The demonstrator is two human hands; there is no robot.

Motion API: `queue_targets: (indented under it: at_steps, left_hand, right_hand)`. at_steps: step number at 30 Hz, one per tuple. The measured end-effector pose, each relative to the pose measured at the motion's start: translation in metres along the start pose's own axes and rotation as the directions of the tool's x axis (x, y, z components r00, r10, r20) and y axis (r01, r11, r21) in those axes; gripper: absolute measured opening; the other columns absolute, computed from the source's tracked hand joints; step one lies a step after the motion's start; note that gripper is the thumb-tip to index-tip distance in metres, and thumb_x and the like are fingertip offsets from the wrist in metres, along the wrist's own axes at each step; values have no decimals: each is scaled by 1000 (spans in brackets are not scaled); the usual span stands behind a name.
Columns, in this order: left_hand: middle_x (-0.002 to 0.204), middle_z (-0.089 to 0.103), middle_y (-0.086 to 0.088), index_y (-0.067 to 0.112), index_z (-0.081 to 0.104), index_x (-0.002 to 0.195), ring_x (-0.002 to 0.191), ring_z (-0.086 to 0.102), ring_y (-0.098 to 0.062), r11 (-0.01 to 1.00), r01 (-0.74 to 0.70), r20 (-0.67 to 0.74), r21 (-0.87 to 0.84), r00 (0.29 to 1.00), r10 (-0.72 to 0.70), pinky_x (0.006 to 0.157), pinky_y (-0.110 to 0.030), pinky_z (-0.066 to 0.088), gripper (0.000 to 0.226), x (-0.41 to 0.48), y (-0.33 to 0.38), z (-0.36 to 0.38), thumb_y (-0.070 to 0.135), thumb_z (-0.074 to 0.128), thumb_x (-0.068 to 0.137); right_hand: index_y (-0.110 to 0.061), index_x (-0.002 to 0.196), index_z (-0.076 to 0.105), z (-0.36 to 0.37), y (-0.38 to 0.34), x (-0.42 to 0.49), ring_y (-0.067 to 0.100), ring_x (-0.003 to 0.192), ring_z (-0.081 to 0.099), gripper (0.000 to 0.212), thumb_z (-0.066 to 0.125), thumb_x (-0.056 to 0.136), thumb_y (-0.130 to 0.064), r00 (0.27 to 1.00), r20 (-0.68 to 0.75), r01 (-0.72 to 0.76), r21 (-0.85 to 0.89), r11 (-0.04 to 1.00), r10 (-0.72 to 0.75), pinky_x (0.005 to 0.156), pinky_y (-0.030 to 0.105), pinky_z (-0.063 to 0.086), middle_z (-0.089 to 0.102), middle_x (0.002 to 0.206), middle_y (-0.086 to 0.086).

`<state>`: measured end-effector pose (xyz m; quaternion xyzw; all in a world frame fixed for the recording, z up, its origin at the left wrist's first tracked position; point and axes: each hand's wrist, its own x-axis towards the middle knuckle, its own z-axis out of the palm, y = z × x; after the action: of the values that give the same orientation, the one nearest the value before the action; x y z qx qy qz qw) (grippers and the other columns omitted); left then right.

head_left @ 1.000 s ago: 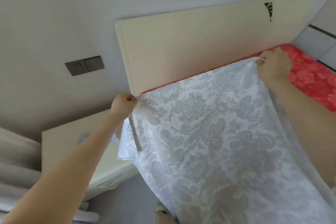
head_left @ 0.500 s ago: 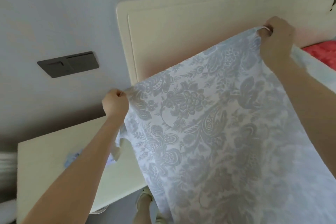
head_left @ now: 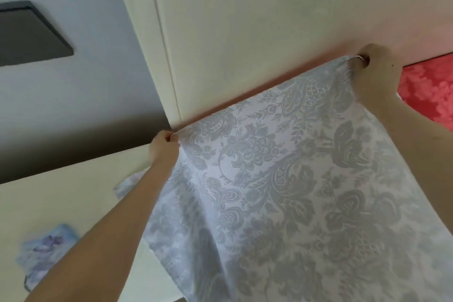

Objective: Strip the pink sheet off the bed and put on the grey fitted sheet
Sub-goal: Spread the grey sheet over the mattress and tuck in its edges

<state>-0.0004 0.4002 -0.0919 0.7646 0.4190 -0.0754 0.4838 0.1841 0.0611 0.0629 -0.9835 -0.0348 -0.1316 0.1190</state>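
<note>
Bedding: grey fitted sheet [head_left: 282,191], pale ground with grey floral print, held taut by its top edge along the base of the cream headboard [head_left: 245,32] and draping down toward the camera, with the pink sheet [head_left: 429,91] still on the bed and showing at far right. Left hand [head_left: 163,144], fingers curled, pinches the sheet's left end by the headboard's lower corner, above the bedside table [head_left: 61,191]; right hand [head_left: 377,73], fingers closed round the bunched right end, touching the headboard. Also: dark wall plate [head_left: 27,34] upper left; blurred blue printed item [head_left: 46,250] on the bedside table.
</note>
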Motion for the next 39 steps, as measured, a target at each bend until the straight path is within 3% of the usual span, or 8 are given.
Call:
queue_targets:
  at_steps: [9,14,17,19,24,31,35,39]
  left_hand:
    - [120,58,-7,14,56,123,107,57,-26,968,-171,119,186,981,150,89,-33,46,35,-2,-35,28,34,49,95]
    - [99,61,0,24,57,95,93,58,-19,931,312,516,-191,838,-176,85,-38,50,41,-21,-37,39,62,42,90]
    - [82,59,-3,21,54,77,85,58,-26,980,176,145,-92,976,-161,75,-38,48,32,-7,-39,43,51,47,88]
    - [80,61,-9,17,55,77,80,59,-29,998,-62,-127,24,990,65,70,-36,50,24,-14,-27,44,36,45,89]
    - [81,62,-4,12,61,114,72,56,-22,633,-650,92,422,725,683,65,-35,49,26,-59,6,56,27,52,95]
    - [94,63,-20,7,39,141,78,59,-38,445,-636,284,630,722,631,52,-33,34,51,-54,30,105,30,48,97]
    - [89,62,-21,0,62,111,75,59,-39,256,-839,418,480,475,774,51,-40,50,36,-72,42,144,12,72,79]
    - [118,61,-24,5,65,116,110,57,-45,72,-935,565,347,270,780,85,-52,50,41,-80,57,196,17,72,78]
  right_hand:
    - [-4,117,60,67,34,-54,46,102,54,56,38,84,-44,964,263,32,-232,972,31,81,49,44,61,113,26]
    - [-1,125,54,72,67,-104,47,106,52,38,50,91,-19,900,422,-10,-231,973,109,87,51,42,57,118,29]
    - [-6,137,48,73,84,-124,43,116,50,46,51,92,-18,847,507,-42,-234,971,158,93,48,41,52,130,25]
    - [-8,139,46,73,98,-129,43,116,50,49,48,92,-22,835,522,-51,-241,969,173,92,49,41,52,131,24]
    - [-10,139,36,69,129,-141,42,111,51,48,51,94,-19,795,438,-207,-455,866,420,84,49,44,53,121,23]
    - [-6,147,19,62,175,-148,39,107,56,69,52,95,-36,714,291,-368,-617,696,636,78,40,42,57,119,21]
    - [-6,113,57,64,215,-164,27,86,61,42,56,91,-41,674,279,-372,-672,640,684,66,30,39,61,90,8]
    - [-8,98,58,54,253,-188,13,51,39,19,53,91,-24,556,245,-385,-771,507,794,50,22,29,42,62,-1]
